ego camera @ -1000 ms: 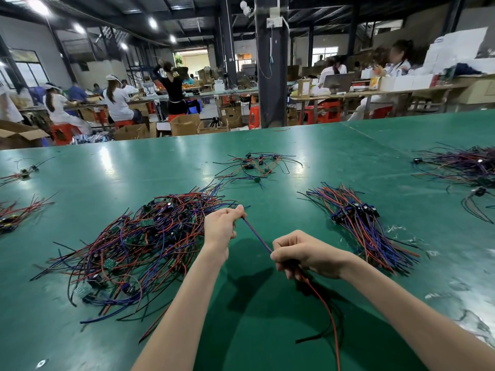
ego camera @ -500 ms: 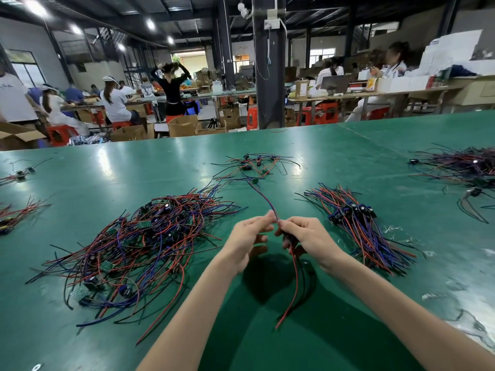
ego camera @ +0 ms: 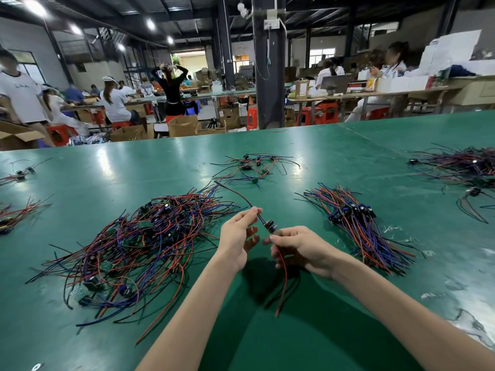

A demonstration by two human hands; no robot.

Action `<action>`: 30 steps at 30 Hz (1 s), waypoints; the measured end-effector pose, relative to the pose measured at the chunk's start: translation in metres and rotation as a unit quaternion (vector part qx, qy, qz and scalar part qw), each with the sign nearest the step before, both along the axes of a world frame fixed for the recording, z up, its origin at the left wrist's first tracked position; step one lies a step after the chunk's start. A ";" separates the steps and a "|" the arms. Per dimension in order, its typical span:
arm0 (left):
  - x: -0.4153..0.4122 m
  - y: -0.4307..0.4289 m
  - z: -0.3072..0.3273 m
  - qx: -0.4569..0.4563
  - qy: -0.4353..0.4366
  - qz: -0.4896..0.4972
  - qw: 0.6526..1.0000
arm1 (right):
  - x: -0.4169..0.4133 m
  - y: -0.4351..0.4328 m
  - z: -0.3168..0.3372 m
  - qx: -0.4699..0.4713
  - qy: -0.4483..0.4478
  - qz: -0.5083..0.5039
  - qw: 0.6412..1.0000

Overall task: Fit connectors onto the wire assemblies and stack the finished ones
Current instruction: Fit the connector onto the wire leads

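While other workers (ego camera: 115, 103) sit in the hall behind, a person at a green table (ego camera: 101, 167) holds one wire assembly (ego camera: 268, 225) just above the tabletop, between two bare hands. The left hand (ego camera: 237, 236) pinches a dark wire (ego camera: 241, 196) between thumb and forefinger, its other fingers loosely spread; the wire arcs up and away to the left. The right hand (ego camera: 300, 247) is curled round the assembly, whose small black part pokes out at its fingertips, close to the left hand's pinch. Red and black leads (ego camera: 284, 277) hang from under the right hand toward the table.

Left of the hands lies a large loose tangle (ego camera: 139, 245) of red, blue and black wires, with small green boards among them. To the right, a tidier bundle (ego camera: 359, 223) lies with its black parts grouped together and its leads fanned toward the person. A small scatter of assemblies (ego camera: 257, 164) lies further back at centre. Another heap (ego camera: 460, 164) sits at the far right edge, and a few bunches (ego camera: 16, 212) lie at the left edge.
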State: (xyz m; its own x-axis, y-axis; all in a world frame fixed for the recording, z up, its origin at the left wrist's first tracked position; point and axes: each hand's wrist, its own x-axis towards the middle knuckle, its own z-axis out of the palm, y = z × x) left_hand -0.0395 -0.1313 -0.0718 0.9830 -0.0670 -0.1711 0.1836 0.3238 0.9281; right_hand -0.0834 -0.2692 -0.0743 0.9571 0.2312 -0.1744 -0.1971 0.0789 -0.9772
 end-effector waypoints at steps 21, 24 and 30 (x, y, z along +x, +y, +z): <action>-0.003 -0.006 -0.008 0.125 -0.045 -0.125 0.983 | 0.001 -0.001 0.001 0.001 0.003 -0.052 0.999; -0.004 -0.007 -0.009 0.119 -0.050 -0.129 0.983 | 0.001 -0.001 0.001 0.003 0.005 -0.057 0.998; -0.001 -0.008 -0.012 0.224 -0.102 -0.119 0.962 | 0.000 -0.001 0.000 -0.028 0.014 -0.041 0.999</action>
